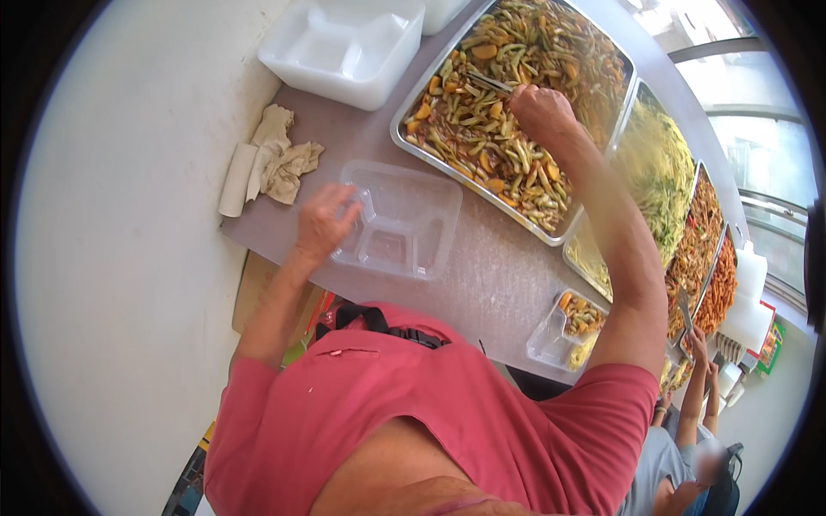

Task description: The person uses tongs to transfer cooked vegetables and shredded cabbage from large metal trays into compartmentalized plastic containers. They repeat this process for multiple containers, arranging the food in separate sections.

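Note:
My right hand (543, 111) grips the end of metal tongs (492, 84), whose tips reach into a large metal tray (481, 193) of cooked green vegetable strips (516, 142) with orange slices. On the table in front of me lies a transparent plastic meal tray (445, 226) divided into compartments, with no food visible in it. At its left edge is my left hand (328, 222), blurred, fingers apart and nothing held; whether it touches the rim I cannot tell.
White stacked meal trays (381, 71) stand at the far left, near a paper roll (237, 180) and crumpled brown paper (287, 171). Right of me are a partly filled meal tray (548, 338), metal trays of yellow shreds (658, 168) and other dishes, and a co-worker's hand (698, 342) with a utensil.

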Demonstrator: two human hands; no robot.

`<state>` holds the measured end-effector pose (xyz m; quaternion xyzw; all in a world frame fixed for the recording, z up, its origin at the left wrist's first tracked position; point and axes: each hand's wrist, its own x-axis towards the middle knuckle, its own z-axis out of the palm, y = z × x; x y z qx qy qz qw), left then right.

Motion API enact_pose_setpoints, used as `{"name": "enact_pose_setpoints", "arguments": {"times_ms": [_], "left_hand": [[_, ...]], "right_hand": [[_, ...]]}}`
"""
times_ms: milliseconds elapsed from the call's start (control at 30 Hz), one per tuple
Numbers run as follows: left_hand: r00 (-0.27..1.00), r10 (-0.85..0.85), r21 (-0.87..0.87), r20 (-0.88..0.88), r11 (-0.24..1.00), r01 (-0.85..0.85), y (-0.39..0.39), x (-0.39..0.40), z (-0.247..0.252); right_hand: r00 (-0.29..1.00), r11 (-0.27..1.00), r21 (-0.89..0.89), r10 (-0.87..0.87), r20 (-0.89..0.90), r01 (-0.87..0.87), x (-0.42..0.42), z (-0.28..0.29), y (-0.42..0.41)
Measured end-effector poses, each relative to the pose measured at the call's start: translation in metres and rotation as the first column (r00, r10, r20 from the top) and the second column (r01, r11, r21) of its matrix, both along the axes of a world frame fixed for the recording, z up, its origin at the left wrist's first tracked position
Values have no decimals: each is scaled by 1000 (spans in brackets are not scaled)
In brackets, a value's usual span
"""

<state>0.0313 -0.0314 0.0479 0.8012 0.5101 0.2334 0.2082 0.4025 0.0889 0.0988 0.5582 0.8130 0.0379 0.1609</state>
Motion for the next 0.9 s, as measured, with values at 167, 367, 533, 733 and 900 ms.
{"name": "enact_pose_setpoints", "arguments": {"times_ms": [167, 367, 533, 733, 900], "left_hand": [[975, 185, 24, -120, 983, -184, 5, -24, -18], [988, 82, -278, -131, 954, -116, -2, -29, -45], [998, 53, -188, 32, 981, -46, 0, -6, -53], [999, -35, -191, -31, 981, 28, 22, 26, -54], [997, -72, -151, 24, 986, 75, 30, 44, -59]], "right_hand": [[994, 998, -48, -45, -102, 41, 33, -10, -70], [871, 926, -60, -371, -323, 372, 50, 24, -158], [914, 939, 58, -314, -256, 338, 34, 11, -211], [888, 917, 180, -272, -371, 356, 9, -41, -160], [876, 929, 40, -333, -349, 369, 3, -63, -106]]}}
